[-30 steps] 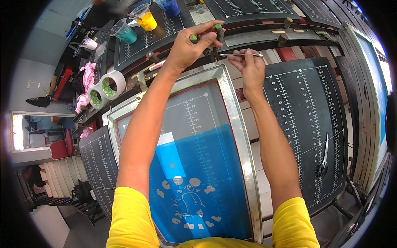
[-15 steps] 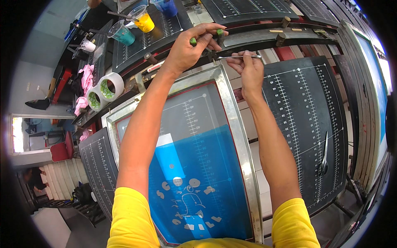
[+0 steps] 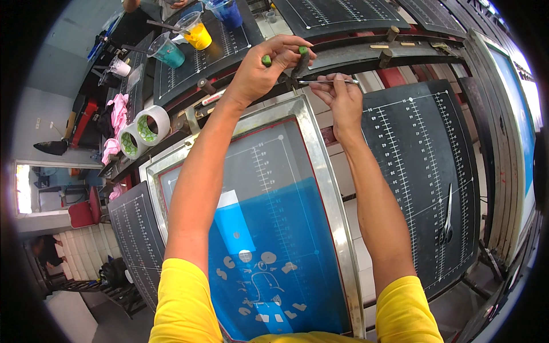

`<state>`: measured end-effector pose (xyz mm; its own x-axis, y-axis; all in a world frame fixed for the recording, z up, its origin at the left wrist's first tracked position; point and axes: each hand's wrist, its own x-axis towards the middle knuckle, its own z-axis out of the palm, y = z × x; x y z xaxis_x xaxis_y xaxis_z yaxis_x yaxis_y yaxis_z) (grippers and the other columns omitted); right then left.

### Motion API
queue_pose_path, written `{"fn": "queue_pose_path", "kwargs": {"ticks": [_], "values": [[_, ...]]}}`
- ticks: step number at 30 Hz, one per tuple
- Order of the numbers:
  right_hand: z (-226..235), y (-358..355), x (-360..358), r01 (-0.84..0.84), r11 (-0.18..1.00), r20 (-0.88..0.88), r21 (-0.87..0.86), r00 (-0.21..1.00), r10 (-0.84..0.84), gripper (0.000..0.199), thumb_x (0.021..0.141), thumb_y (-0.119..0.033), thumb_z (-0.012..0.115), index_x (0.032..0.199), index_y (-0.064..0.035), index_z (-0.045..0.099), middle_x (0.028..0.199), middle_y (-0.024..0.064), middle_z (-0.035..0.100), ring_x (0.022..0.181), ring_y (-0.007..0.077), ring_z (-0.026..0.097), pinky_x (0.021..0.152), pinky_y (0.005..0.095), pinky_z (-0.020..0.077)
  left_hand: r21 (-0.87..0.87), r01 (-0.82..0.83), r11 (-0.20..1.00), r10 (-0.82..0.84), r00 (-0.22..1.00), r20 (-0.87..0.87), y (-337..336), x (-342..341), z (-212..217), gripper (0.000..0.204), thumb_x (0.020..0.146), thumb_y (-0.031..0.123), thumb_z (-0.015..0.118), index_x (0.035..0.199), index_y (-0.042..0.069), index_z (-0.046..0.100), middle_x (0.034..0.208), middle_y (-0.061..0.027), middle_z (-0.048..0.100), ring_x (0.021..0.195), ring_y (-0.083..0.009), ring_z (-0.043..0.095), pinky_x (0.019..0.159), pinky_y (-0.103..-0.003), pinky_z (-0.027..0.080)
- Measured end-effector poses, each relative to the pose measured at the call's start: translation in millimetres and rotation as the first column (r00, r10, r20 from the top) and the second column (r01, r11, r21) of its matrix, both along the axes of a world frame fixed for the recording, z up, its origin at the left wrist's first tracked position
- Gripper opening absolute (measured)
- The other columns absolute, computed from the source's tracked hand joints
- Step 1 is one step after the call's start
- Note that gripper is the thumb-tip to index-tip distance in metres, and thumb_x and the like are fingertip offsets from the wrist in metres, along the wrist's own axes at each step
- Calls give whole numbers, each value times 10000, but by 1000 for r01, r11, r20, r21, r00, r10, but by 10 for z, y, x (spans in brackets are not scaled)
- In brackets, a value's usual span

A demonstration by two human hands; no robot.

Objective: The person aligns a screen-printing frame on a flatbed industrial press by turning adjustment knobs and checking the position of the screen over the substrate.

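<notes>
A metal-framed printing screen [image 3: 334, 217] with blue emulsion and a pale stencil design lies in front of me. At its far end, my left hand [image 3: 260, 68] is closed around a clamp handle with green knobs [image 3: 301, 52] on the dark press arm [image 3: 366, 54]. My right hand [image 3: 342, 97] pinches a thin metal rod-like tool [image 3: 326, 82] right beside that clamp. Both forearms, in yellow sleeves, reach over the screen.
Black gridded platens sit right [image 3: 423, 171], lower left [image 3: 134, 240] and at the back. Scissors [image 3: 448, 220] lie on the right platen. Two tape rolls [image 3: 146, 128], pink cloth [image 3: 117, 117] and cups of yellow [image 3: 197, 34], teal [image 3: 168, 51] and blue ink stand at the back left.
Both hands stay at the clamp. The left hand has shifted slightly on the green-knobbed handle; the right hand keeps the thin tool against it.
</notes>
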<state>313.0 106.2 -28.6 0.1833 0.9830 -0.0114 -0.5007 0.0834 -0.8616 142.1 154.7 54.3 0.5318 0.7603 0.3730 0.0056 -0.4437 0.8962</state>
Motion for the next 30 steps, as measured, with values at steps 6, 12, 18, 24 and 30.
{"fn": "queue_pose_path", "kwargs": {"ticks": [6,12,18,24,30], "values": [[9,11,-1,19,1000,-16,-6,1000,-19,262,1025,-183,405,1001,62,496,980,181,601,891,282,686,803,346,589,102,-23,995,28,998,-51,59,84,-43,291,968,182,580,1174,-20,621,1011,-80,671,949,-156,639,888,-293,505],[86,36,121,-17,992,-31,-124,999,13,316,1024,-234,403,1006,71,486,958,198,591,809,278,674,700,362,609,23,-49,999,48,999,26,81,57,-16,242,990,123,529,1155,-30,619,1023,-86,672,967,-167,650,881,-299,514],[174,36,127,-77,983,10,-169,997,80,316,1020,-236,403,1019,71,475,911,189,586,792,279,669,656,358,610,31,-69,997,69,998,6,93,33,-42,228,996,89,502,1147,-31,624,1022,-104,674,953,-176,662,876,-288,527],[187,72,169,-180,948,-73,-261,983,167,310,1033,-226,375,1033,68,475,932,192,586,824,278,674,692,351,611,20,-70,997,69,996,62,92,42,-76,219,990,70,508,1138,-41,625,1002,-113,674,925,-174,666,844,-286,539],[197,79,156,-203,932,-43,-299,979,199,333,1047,-225,344,1062,83,468,941,200,592,865,288,675,726,360,614,69,-86,994,84,996,31,96,45,-69,214,986,73,518,1129,-39,632,970,-108,681,889,-179,675,829,-281,541]]}}
